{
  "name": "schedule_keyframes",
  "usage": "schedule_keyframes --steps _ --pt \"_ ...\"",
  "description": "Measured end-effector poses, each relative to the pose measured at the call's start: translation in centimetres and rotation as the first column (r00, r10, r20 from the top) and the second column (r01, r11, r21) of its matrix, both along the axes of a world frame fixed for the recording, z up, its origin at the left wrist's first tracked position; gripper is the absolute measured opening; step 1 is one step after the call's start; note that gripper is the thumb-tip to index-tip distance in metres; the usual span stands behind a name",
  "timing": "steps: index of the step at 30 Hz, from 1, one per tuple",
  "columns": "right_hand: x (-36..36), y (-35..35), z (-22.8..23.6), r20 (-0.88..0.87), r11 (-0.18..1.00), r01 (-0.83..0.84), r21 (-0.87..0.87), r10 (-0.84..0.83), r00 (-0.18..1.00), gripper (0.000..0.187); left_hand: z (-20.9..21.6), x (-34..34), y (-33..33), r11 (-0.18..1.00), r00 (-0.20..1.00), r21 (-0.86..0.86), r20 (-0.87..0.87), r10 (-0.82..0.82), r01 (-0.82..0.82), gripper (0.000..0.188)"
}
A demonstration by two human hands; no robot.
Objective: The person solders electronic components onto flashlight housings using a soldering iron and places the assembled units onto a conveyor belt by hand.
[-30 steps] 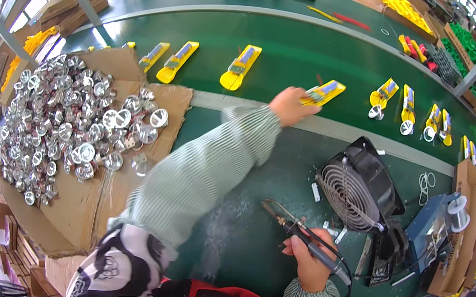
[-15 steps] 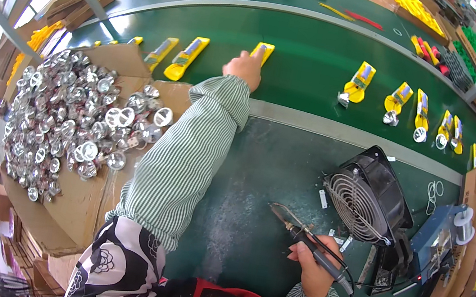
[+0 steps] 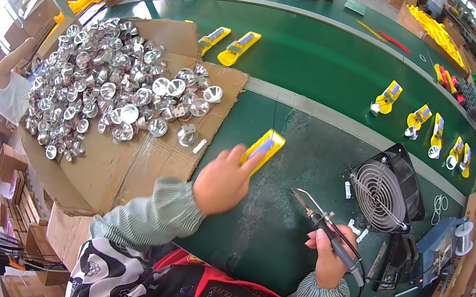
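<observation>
My left hand point(image 3: 222, 178) grips the lower end of a yellow flashlight body point(image 3: 272, 144), which has a grey-blue strip along it. It is over the green worktable point(image 3: 264, 235), tilted with its far end to the right; the fingers hide its near part. In my right hand point(image 3: 330, 258) is a soldering iron point(image 3: 319, 220) with a dark grip, its tip pointing up and left above the table. A thin metal tube runs alongside its tip. To the left of my left hand, small silver lamp reflectors point(image 3: 129, 113) with wires lie heaped on cardboard point(image 3: 145, 177).
A black fan point(image 3: 378, 194) with a wire guard stands at the right, beside a blue soldering station point(image 3: 432, 247) and a solder spool point(image 3: 463, 233). More yellow bodies, several with reflectors, lie on the green conveyor point(image 3: 321, 68) beyond. At far left is another person point(image 3: 9, 85).
My left hand has come back from the conveyor to the worktable, bringing a yellow flashlight body. The view has shifted, while my right hand still holds the soldering iron near the fan.
</observation>
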State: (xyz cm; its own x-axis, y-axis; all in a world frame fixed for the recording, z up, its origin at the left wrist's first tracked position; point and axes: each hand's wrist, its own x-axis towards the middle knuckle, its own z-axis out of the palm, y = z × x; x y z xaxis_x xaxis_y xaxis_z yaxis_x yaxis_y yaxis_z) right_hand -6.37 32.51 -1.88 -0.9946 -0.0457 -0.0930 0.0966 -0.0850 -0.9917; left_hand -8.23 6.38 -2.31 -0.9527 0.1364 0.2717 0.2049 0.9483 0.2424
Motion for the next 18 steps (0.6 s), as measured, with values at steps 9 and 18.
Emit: schedule_keyframes --steps 9,18 --pt "1.2 -1.0 0.4 -0.040 0.998 -0.070 -0.012 0.069 0.997 0.017 1.9 3.7 -5.0 0.967 0.959 0.070 -0.127 0.253 -0.246 0.040" --pt "2.1 -1.8 0.9 0.002 0.997 -0.079 -0.002 0.079 0.997 0.017 -0.1 2.4 -12.3 0.972 0.973 -0.058 -0.031 0.227 -0.228 0.029"
